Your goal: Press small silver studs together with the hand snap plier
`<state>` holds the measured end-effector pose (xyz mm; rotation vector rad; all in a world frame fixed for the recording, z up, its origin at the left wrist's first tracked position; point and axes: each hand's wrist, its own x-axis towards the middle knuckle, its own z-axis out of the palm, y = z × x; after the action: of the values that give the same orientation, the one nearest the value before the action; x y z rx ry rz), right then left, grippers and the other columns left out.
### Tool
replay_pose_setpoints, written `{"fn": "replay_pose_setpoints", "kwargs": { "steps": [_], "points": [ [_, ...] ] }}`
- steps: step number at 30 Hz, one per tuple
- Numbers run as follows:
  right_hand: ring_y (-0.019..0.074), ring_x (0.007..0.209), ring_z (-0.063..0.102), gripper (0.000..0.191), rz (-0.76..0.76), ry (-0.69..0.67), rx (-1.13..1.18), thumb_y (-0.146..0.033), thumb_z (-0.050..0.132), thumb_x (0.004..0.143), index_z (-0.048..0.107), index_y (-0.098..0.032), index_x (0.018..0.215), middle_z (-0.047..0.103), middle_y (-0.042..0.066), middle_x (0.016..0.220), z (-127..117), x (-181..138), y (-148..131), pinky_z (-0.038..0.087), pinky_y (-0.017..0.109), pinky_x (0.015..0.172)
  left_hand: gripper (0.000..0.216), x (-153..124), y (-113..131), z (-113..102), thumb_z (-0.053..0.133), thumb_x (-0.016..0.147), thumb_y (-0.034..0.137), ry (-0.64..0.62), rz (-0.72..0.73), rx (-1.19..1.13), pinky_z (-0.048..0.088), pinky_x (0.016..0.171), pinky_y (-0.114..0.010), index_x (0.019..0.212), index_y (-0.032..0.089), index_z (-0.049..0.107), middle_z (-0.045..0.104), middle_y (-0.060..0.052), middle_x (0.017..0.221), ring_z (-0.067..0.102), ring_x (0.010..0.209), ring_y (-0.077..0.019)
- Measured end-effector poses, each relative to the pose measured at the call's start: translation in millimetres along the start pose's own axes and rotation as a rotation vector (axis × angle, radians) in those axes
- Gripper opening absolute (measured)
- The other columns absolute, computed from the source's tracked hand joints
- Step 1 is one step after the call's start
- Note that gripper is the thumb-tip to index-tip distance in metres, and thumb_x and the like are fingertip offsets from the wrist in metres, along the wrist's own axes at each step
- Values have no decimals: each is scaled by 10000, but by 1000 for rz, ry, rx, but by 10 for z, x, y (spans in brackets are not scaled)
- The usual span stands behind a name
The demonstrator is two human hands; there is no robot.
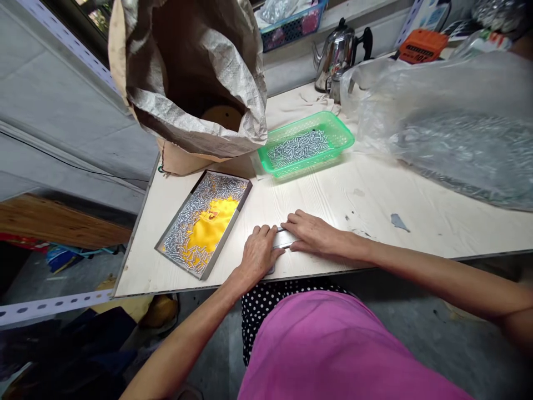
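Note:
Both my hands rest on a small flat grey metal piece (283,239) lying near the front edge of the pale wooden table (353,194). My left hand (258,253) lies over its left end with fingers curled down onto it. My right hand (310,232) presses on its right end, fingers together and flat. Most of the piece is hidden under them. To the left sits a metal tray (240,201) with several small silver pins spread over a yellow bottom (210,225).
A green plastic basket (339,130) with more silver pins stands behind my hands. A big open paper sack (187,72) rises at the back left. At the right lies a large clear plastic bag (449,122) of pins. A steel kettle (337,53) stands at the back.

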<state>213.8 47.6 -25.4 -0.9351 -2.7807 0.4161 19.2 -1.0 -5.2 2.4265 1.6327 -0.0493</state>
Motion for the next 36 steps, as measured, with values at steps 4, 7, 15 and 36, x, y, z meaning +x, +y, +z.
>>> {"fn": "replay_pose_setpoints", "kwargs": {
  "steps": [4, 7, 15, 36],
  "points": [
    [226, 892, 516, 316, -31, -17, 32, -415, 610, 901, 624, -150, 1071, 622, 109, 1008, -25, 62, 154, 381, 331, 753, 441, -233, 146, 208, 606, 899, 262, 168, 40, -19, 398, 1066, -501, 1308, 153, 481, 512, -157, 1382, 449, 1300, -320],
    [214, 879, 520, 183, 44, -1, -23, -280, 525, 955, 657, -159, 990, 641, 97, 968, 5, 171, 227, 330, 320, 726, 491, -384, 300, 378, 562, 928, 322, 199, 130, -81, 327, 1128, -539, 1374, 158, 436, 435, -155, 1481, 300, 1428, -334],
    [230, 908, 496, 113, 51, 14, -117, -262, 618, 896, 694, -183, 922, 668, 80, 943, -132, 572, 129, 257, 350, 748, 599, -426, 382, 481, 536, 916, 497, 177, 208, -263, 301, 1149, -536, 1395, 153, 432, 458, -160, 1468, 325, 1424, -315],
    [174, 809, 575, 160, -396, 705, 389, -157, 472, 961, 601, -179, 1055, 651, 55, 858, -56, 672, -314, 466, 319, 716, 214, -596, -1776, -316, 474, 954, 236, 546, -464, 36, 476, 788, -305, 946, 171, 677, 654, -73, 931, 610, 909, -206]
  ]
}}
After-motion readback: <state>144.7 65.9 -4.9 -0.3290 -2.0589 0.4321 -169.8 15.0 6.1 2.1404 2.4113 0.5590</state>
